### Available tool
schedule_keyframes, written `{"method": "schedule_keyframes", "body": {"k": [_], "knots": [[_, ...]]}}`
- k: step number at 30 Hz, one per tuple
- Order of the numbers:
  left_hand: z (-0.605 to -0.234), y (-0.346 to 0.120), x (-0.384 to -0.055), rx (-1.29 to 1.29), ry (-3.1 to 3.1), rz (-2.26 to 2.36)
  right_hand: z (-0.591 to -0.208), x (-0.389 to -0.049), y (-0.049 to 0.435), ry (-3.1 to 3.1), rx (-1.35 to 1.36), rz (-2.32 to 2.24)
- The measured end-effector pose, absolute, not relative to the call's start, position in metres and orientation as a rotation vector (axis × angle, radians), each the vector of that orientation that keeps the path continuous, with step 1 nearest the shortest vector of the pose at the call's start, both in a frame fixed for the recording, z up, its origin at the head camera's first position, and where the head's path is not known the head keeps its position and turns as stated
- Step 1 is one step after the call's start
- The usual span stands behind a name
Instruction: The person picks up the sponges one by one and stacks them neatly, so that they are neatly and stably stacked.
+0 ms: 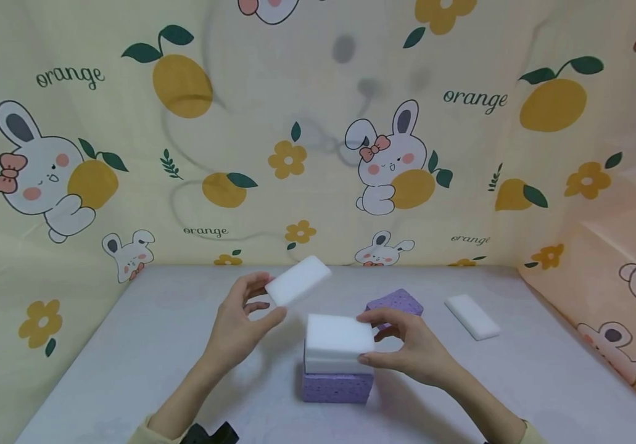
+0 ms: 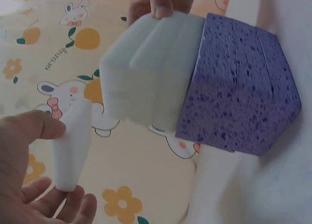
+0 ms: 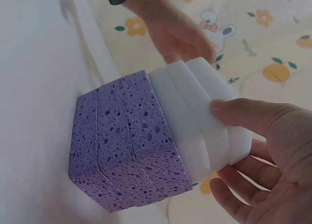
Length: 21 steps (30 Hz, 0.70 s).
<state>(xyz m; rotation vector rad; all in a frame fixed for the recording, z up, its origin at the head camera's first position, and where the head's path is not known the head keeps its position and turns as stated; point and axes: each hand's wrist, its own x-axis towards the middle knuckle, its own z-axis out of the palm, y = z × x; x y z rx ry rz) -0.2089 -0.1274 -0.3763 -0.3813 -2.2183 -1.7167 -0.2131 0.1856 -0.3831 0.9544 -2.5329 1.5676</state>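
A white sponge (image 1: 298, 281) is pinched between the thumb and fingers of the left hand (image 1: 245, 320); it is held tilted in the air, above and to the left of a stack, apart from it. The stack stands on the desk (image 1: 151, 333), between its left and right edges: three purple sponges (image 1: 337, 388) are laid flat at the bottom, and three white sponges (image 1: 334, 336) are set on top of them. The upper white layers are gripped at their right side by the thumb and fingers of the right hand (image 1: 406, 345). Behind that hand, toward the desk's far edge, a loose purple sponge (image 1: 398, 301) is partly hidden. A loose white sponge (image 1: 472, 317) is laid flat near the far right corner. The desk is bordered by a rabbit-and-orange printed cloth (image 1: 295, 80).
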Motion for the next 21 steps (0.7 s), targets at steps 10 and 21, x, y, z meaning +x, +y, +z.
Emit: {"method": "schedule_keyframes", "body": {"k": [10, 21], "knots": [[-0.366, -0.116, -0.194, -0.744, -2.053, -1.856, -0.381, -0.213, 0.186, -2.548, 0.951, 1.588], [-0.368, -0.105, -0.187, -0.969, -2.11, -1.778, -0.383, -0.212, 0.184, -2.566, 0.902, 1.618]]}}
